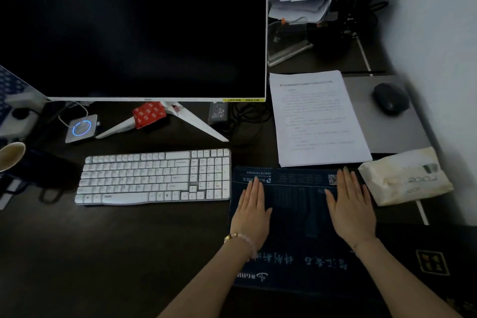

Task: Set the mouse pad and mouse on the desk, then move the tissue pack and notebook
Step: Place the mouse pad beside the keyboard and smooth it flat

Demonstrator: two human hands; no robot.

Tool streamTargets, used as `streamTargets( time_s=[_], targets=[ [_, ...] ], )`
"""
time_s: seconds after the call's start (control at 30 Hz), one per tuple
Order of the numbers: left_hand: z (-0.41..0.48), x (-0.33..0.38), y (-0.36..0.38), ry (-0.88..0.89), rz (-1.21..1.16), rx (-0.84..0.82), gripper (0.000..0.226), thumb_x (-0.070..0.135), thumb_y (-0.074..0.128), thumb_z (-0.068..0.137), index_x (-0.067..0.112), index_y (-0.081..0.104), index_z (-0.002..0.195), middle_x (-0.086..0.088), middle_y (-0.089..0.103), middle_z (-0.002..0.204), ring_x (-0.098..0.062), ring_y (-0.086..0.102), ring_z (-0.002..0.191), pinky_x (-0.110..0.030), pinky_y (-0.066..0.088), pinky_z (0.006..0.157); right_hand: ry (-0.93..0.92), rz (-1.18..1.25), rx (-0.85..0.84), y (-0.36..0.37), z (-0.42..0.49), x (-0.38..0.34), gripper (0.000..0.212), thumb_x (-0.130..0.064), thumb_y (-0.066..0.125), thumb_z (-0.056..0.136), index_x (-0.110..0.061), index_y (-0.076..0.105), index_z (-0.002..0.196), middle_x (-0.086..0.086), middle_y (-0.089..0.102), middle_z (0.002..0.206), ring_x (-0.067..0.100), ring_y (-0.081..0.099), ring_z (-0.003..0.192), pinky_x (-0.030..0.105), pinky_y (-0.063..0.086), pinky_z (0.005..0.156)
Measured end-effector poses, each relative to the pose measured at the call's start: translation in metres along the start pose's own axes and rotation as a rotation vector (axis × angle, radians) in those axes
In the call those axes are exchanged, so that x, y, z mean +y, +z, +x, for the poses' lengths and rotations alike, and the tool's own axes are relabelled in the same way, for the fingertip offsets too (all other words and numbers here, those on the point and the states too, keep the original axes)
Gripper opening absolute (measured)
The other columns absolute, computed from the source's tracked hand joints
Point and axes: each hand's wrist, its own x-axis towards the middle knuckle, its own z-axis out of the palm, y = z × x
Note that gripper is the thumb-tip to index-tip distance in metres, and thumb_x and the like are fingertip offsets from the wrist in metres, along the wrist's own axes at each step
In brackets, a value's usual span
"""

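A dark blue mouse pad with white printing lies flat on the dark desk, to the right of the keyboard. My left hand and my right hand both rest palm-down on it, fingers stretched out, holding nothing. A black mouse sits at the far right on a grey notebook that looks like a closed flat cover. A cream tissue pack lies just right of the pad, close to my right hand.
A white keyboard lies left of the pad. A stack of printed paper lies behind the pad, partly over the grey notebook. The monitor fills the back. A cup stands at far left, paper piles at back right.
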Motion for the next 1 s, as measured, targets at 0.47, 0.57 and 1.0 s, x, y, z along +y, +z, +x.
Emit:
streamTargets(
  time_s=[0.47, 0.57, 1.0],
  targets=[
    [-0.018, -0.016, 0.01, -0.081, -0.156, 0.006, 0.086, 0.056, -0.015, 0.076, 0.005, -0.009, 0.145, -0.001, -0.023, 0.146, -0.011, -0.019, 0.136, -0.028, -0.014, 0.11, 0.002, -0.014, 0.007, 0.001, 0.001, 0.002, 0.077, -0.052, 0.006, 0.089, -0.004, 0.019, 0.147, 0.012, 0.02, 0.157, 0.024, 0.02, 0.145, 0.041, 0.013, 0.117],
    [-0.022, -0.02, 0.012, -0.078, -0.136, 0.0, 0.095, 0.061, -0.027, 0.073, 0.004, -0.005, 0.145, -0.003, -0.016, 0.15, -0.014, -0.015, 0.137, -0.035, -0.014, 0.111, -0.002, -0.02, 0.005, 0.001, 0.001, 0.002, 0.076, -0.051, 0.005, 0.089, -0.005, 0.019, 0.148, 0.011, 0.019, 0.157, 0.023, 0.019, 0.145, 0.04, 0.012, 0.117],
    [-0.079, -0.044, 0.009, -0.048, -0.066, -0.074, 0.097, 0.065, -0.041, 0.057, 0.013, -0.02, 0.136, 0.0, -0.025, 0.147, -0.012, -0.021, 0.137, -0.028, -0.011, 0.112, 0.053, -0.007, -0.045, -0.012, -0.013, -0.007, 0.06, -0.034, 0.024, 0.099, -0.002, 0.013, 0.148, 0.015, 0.013, 0.159, 0.025, 0.009, 0.147, 0.041, 0.005, 0.12]
  ],
)
